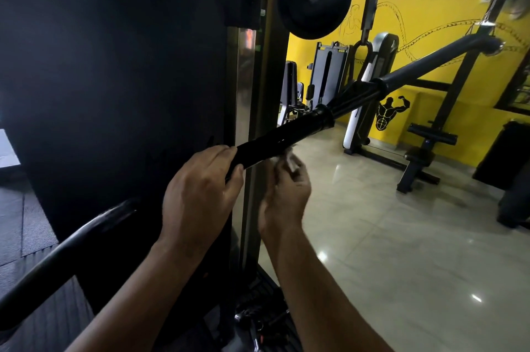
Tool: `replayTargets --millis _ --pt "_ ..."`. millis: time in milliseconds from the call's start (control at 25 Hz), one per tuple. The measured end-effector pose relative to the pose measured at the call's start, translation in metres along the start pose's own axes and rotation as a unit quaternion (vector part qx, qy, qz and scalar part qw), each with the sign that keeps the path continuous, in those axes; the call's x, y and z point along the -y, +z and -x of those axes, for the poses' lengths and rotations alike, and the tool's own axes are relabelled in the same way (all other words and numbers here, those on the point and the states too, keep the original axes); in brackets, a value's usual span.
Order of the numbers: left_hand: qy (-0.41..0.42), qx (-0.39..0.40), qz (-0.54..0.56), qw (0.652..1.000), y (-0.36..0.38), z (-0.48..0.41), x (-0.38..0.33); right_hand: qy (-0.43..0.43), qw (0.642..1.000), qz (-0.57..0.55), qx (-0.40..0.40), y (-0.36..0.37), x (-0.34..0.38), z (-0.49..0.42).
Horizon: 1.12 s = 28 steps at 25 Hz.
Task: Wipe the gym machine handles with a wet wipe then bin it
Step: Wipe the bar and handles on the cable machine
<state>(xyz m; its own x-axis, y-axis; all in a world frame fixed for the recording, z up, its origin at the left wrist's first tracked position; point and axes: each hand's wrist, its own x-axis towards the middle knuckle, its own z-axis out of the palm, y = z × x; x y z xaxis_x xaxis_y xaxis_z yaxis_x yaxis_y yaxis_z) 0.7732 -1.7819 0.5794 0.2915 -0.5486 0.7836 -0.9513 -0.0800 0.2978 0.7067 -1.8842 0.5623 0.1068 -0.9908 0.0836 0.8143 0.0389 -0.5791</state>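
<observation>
Left hand (198,196) grips handle (275,142) — wipe (286,158) beneath.

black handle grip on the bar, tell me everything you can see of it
The black handle grip is a long round sleeve, rubbery-looking with a slight sheen, ending in a flared collar at its far end where the thinner bar runs on. It slants up from lower left to upper right. The left hand grips its near end. The right hand holds the wet wipe just under it; blur hides whether the wipe touches.
</observation>
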Motion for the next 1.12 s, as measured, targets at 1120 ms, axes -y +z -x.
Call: replayTargets --millis 1120 --pt "-0.010 0.031 0.020 0.999 0.011 -0.021 -0.012 -0.486 0.447 0.684 0.309 0.024 0.092 -0.068"
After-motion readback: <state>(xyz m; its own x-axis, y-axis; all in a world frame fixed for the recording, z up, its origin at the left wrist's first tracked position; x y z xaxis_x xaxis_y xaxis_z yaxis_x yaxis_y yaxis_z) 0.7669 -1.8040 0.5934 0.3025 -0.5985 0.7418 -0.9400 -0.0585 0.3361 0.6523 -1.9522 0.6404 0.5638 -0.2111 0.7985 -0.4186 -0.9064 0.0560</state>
